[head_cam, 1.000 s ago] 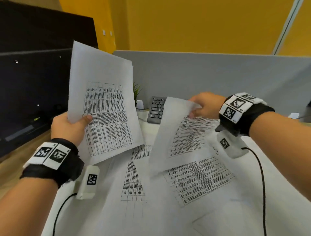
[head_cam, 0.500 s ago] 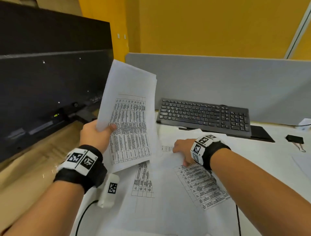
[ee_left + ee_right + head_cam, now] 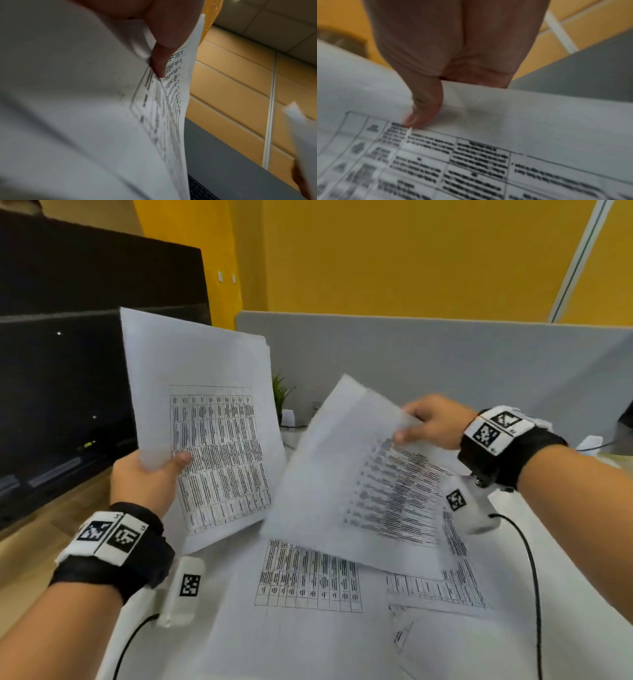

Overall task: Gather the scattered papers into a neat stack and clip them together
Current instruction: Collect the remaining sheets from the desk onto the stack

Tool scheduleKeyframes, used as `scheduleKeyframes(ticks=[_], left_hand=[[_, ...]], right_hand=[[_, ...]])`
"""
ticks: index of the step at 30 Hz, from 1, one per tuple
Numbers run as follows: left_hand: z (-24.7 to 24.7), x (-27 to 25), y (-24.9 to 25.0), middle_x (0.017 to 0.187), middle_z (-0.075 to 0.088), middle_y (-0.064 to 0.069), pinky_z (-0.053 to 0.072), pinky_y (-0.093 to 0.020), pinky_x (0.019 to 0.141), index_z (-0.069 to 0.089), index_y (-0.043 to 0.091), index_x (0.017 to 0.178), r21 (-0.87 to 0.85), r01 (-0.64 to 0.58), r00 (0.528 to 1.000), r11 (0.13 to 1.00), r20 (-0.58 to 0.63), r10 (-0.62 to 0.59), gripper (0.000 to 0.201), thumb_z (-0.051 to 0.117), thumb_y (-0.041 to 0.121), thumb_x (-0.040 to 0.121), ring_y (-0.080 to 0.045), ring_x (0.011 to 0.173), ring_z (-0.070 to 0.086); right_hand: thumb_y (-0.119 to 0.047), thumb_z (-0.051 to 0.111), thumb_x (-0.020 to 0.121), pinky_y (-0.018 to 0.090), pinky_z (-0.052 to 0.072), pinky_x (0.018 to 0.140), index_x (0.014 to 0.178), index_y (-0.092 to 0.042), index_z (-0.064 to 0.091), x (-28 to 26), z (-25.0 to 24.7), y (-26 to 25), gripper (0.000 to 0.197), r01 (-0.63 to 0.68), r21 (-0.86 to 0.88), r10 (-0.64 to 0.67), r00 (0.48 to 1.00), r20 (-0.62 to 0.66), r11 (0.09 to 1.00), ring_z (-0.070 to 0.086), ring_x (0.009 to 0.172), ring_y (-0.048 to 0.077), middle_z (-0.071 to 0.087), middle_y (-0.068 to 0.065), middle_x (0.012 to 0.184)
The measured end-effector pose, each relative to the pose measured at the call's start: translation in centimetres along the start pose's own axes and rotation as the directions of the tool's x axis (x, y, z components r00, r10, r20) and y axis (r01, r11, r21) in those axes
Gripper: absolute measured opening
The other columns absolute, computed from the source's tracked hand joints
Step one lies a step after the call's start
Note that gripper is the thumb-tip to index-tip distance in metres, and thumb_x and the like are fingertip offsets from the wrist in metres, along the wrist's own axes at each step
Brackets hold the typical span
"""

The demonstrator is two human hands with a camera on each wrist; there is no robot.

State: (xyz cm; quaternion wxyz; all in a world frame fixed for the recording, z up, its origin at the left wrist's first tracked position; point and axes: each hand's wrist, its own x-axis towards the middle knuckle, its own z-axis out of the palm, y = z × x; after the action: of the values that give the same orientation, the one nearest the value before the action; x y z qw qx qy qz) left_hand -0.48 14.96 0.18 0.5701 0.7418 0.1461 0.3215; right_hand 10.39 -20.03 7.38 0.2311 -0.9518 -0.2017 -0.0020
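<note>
The desk (image 3: 565, 594) carries the bulk of what remains: at least two printed sheets (image 3: 308, 580) lie flat and overlapping on it, not yet gathered, with more white paper spread toward the near edge. No clip shows in any current view, so the clipping step looks untouched.

Above the desk's left side, the gathered bundle (image 3: 205, 419) stands nearly upright — several pages, their top edges slightly stepped, so squaring up appears to lie ahead. The left hand (image 3: 144, 481) grips it at the lower left edge, thumb pressed across the printed table and fingers behind.

To the right, a single sheet (image 3: 359, 484) hangs tilted in the air, blurred, its lower corner over the flat pages. The right hand (image 3: 431, 422) pinches its upper right corner between thumb and fingers — the wrist view shows the thumb (image 3: 423, 108) on the printed face.

By this reading the task is partway: collecting in progress, aligning and clipping left.
</note>
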Motion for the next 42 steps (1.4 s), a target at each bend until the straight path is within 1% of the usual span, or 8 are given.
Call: scheduleKeyframes(ticks=[4, 13, 18, 23, 26, 29, 32, 42], left_hand=[[2.5, -1.2, 1.8, 0.1, 0.065, -0.006, 0.042, -0.032, 0.083, 0.065, 0.009, 0.106, -0.053, 0.008, 0.988, 0.999, 0.153, 0.0, 0.025, 0.067, 0.013, 0.082, -0.024, 0.094, 0.061], [7.0, -4.1, 4.9, 0.105, 0.07, -0.009, 0.053, -0.033, 0.081, 0.063, 0.011, 0.11, -0.234, 0.18, 0.909, 0.955, 0.41, -0.071, 0.042, 0.058, 0.042, 0.083, -0.022, 0.094, 0.067], [7.3, -4.9, 3.7, 0.107, 0.072, 0.0, 0.05, -0.043, 0.088, 0.06, 0.025, 0.116, -0.329, 0.369, 0.842, 0.869, 0.515, -0.162, 0.066, 0.061, 0.067, 0.065, -0.02, 0.096, 0.069], [5.9, -3.7, 1.8, 0.111, 0.065, -0.008, 0.044, -0.039, 0.091, 0.06, 0.009, 0.117, 0.009, 0.156, 0.934, 0.988, 0.325, -0.151, 0.039, 0.069, 0.014, 0.079, -0.028, 0.101, 0.061], [4.3, -2.6, 0.8, 0.101, 0.063, -0.014, 0.044, -0.039, 0.085, 0.06, 0.002, 0.115, 0.11, 0.134, 0.964, 0.985, 0.214, -0.156, 0.032, 0.064, 0.008, 0.083, -0.031, 0.095, 0.059], [2.9, -1.6, -0.4, 0.101, 0.063, -0.016, 0.042, -0.038, 0.084, 0.061, 0.0, 0.112, 0.115, 0.15, 0.982, 0.982, 0.095, -0.161, 0.03, 0.063, 0.008, 0.084, -0.028, 0.091, 0.056], [2.6, -1.3, -1.5, 0.106, 0.063, -0.016, 0.044, -0.042, 0.09, 0.059, 0.0, 0.115, 0.072, 0.208, 0.977, 0.975, 0.027, -0.211, 0.035, 0.065, 0.012, 0.083, -0.031, 0.094, 0.058], [2.4, -1.8, -2.0, 0.118, 0.061, -0.017, 0.042, -0.039, 0.091, 0.056, 0.002, 0.121, -0.076, 0.261, 0.962, 0.962, -0.058, -0.266, 0.041, 0.065, 0.015, 0.084, -0.035, 0.105, 0.058]], right_hand=[[-0.017, 0.067, 0.084, 0.031, 0.051, 0.073, 0.103, -0.015, 0.066, -0.8, -1.7, -0.6, 0.019, 0.045, 0.565, 0.149, 0.944, -0.293, 0.824, 0.064, 0.08, 0.021, 0.068, 0.005, 0.092], [-0.022, 0.065, 0.085, 0.051, 0.045, 0.098, 0.12, -0.012, 0.057, -0.7, 3.2, -0.6, 0.037, -0.104, 0.823, 0.3, 0.95, -0.084, 0.559, 0.061, 0.105, 0.03, 0.064, 0.011, 0.118], [-0.016, 0.063, 0.086, 0.039, 0.051, 0.09, 0.124, -0.009, 0.053, -1.1, 5.3, -1.9, 0.04, -0.058, 0.769, 0.361, 0.904, -0.23, 0.636, 0.064, 0.102, 0.025, 0.065, 0.008, 0.118], [-0.015, 0.063, 0.086, 0.047, 0.054, 0.086, 0.111, -0.015, 0.045, -0.7, 6.6, -3.3, 0.031, -0.113, 0.656, 0.328, 0.92, -0.215, 0.746, 0.063, 0.101, 0.03, 0.062, 0.012, 0.115], [-0.028, 0.06, 0.087, 0.045, 0.056, 0.081, 0.117, -0.014, 0.044, -2.1, 8.0, -2.9, 0.037, -0.312, 0.136, 0.314, 0.949, 0.003, 0.94, 0.064, 0.094, 0.031, 0.062, 0.012, 0.108], [-0.043, 0.056, 0.088, 0.035, 0.046, 0.083, 0.13, -0.01, 0.049, -3.7, 10.5, -3.0, 0.054, -0.187, -0.378, 0.282, 0.935, 0.214, 0.907, 0.059, 0.109, 0.033, 0.059, 0.013, 0.123], [-0.056, 0.06, 0.079, 0.041, 0.044, 0.088, 0.133, -0.01, 0.045, -3.7, 13.5, -3.9, 0.073, -0.365, -0.276, 0.427, 0.878, 0.215, 0.889, 0.054, 0.117, 0.034, 0.054, 0.013, 0.13], [-0.026, 0.052, 0.091, 0.053, 0.037, 0.099, 0.149, -0.014, -0.003, -2.5, 15.4, -6.2, 0.081, -0.644, 0.047, 0.618, 0.75, 0.236, 0.764, 0.036, 0.131, 0.041, 0.027, 0.024, 0.147]])
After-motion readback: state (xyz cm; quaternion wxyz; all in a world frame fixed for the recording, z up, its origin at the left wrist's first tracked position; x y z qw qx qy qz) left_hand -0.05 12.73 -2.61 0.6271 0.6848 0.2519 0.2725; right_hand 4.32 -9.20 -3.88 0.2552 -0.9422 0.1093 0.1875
